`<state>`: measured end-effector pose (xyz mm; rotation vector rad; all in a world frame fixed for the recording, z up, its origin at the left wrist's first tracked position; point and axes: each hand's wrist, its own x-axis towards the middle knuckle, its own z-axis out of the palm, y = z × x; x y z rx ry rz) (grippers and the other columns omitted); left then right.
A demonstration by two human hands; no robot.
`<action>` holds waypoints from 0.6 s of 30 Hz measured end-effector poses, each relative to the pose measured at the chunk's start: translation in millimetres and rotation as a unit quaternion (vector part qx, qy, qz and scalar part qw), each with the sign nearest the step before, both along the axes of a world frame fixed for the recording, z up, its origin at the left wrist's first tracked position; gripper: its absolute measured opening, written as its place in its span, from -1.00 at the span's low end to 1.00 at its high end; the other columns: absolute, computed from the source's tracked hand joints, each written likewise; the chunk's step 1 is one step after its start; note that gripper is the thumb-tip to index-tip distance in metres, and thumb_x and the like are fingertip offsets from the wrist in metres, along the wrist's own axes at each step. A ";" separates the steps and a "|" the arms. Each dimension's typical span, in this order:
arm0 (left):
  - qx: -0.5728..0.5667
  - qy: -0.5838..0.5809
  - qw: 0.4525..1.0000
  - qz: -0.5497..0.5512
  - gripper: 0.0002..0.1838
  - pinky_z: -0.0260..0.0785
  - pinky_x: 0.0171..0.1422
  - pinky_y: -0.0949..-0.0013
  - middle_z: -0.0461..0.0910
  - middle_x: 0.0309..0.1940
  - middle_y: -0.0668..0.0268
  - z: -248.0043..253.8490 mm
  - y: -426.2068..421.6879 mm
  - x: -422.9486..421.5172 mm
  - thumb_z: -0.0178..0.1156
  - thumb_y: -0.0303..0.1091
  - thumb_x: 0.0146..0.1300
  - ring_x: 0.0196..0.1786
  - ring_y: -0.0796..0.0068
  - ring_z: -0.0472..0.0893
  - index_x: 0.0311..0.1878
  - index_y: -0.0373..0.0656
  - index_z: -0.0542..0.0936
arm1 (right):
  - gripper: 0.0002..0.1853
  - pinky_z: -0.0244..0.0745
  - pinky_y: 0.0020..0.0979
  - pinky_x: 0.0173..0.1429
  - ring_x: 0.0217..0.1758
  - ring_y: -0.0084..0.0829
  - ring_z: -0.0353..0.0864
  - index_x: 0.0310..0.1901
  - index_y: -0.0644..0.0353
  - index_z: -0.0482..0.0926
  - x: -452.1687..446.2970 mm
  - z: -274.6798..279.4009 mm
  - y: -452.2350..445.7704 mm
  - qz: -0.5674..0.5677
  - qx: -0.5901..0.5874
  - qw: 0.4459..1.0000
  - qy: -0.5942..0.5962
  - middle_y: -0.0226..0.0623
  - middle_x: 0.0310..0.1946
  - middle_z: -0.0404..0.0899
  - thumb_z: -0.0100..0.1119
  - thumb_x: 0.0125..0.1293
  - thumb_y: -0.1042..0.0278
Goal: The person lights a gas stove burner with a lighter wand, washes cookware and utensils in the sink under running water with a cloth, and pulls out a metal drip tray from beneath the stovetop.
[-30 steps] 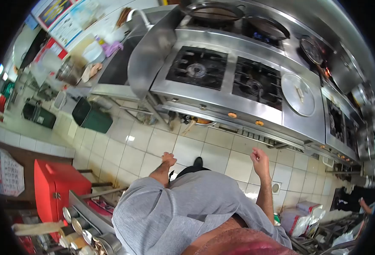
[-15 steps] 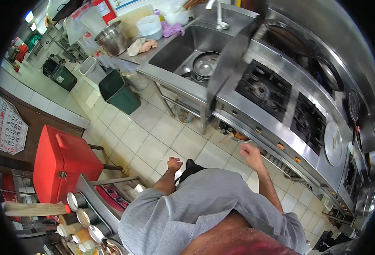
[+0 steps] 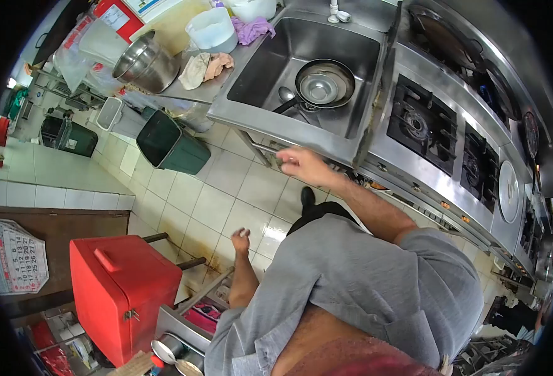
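My right hand [image 3: 304, 165] is in front of the sink's front edge, over the floor, its fingers loosely bent and apart with nothing in them. Lower down, my left hand [image 3: 241, 240] hangs over the tiles between my body and the red box, fingers slightly spread and holding nothing. Nearest to the right hand is the steel sink [image 3: 251, 116]. A black frying pan [image 3: 350, 80] lies in it, with a metal bowl [image 3: 319, 89] inside the pan. Beside the pan's handle rests a ladle [image 3: 286, 94].
Right of the sink stands a gas stove [image 3: 439, 164] with a white plate [image 3: 509, 191]. A green bin [image 3: 176, 147] is on the floor at left, and a red box [image 3: 116, 282] stands nearer. Cloths [image 3: 204, 67] and a steel pot [image 3: 146, 66] sit on the counter.
My body has moved closer to the sink and turned. The right hand has swung forward and left, from beside the stove to the sink's front. The left hand stays low.
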<state>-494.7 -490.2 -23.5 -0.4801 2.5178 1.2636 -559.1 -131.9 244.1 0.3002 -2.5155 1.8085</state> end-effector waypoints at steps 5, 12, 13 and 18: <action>-0.024 -0.122 0.978 -0.168 -0.65 0.32 -0.03 0.26 0.58 -0.30 0.04 -90.8 -42.5 59.9 0.13 -0.18 0.06 -0.18 0.15 0.54 -0.17 -0.25 0.56 | -0.68 0.40 -0.45 -0.27 -0.34 -0.46 0.48 -0.09 0.18 0.47 -126.7 -22.4 10.3 -0.170 -0.175 0.967 -0.072 -0.28 -0.32 0.49 0.14 0.06 0.44; -0.074 -0.168 0.966 -0.181 -0.56 0.32 -0.02 0.27 0.55 -0.19 0.06 -65.4 -81.0 -14.7 0.10 -0.14 0.09 -0.13 0.16 0.52 -0.04 -0.25 0.49 | -0.78 0.44 -0.35 -0.32 -0.38 -0.29 0.55 -0.27 0.29 0.54 -279.0 -226.8 91.3 -0.283 0.122 0.920 -0.243 -0.15 -0.46 0.55 0.06 0.06 0.39; -0.087 -0.158 0.972 -0.153 -0.55 0.32 -0.03 0.27 0.54 -0.16 0.06 -47.5 -79.5 -39.2 0.11 -0.15 0.08 -0.13 0.18 0.52 -0.02 -0.25 0.48 | -0.78 0.45 -0.26 -0.27 -0.33 -0.18 0.57 -0.30 0.30 0.56 -285.6 -248.9 105.5 -0.213 0.318 0.897 -0.222 -0.07 -0.42 0.56 0.02 0.07 0.36; -0.050 -0.113 0.992 -0.018 -0.55 0.35 -0.08 0.34 0.48 -0.08 0.08 77.2 -26.2 -172.1 0.17 -0.25 0.07 -0.15 0.28 0.51 0.03 -0.26 0.44 | -0.67 0.28 -0.18 0.14 0.06 -0.06 0.39 -0.12 0.25 0.49 -253.0 -309.8 125.1 -0.274 0.350 0.837 -0.319 0.01 -0.05 0.43 -0.13 0.14 0.31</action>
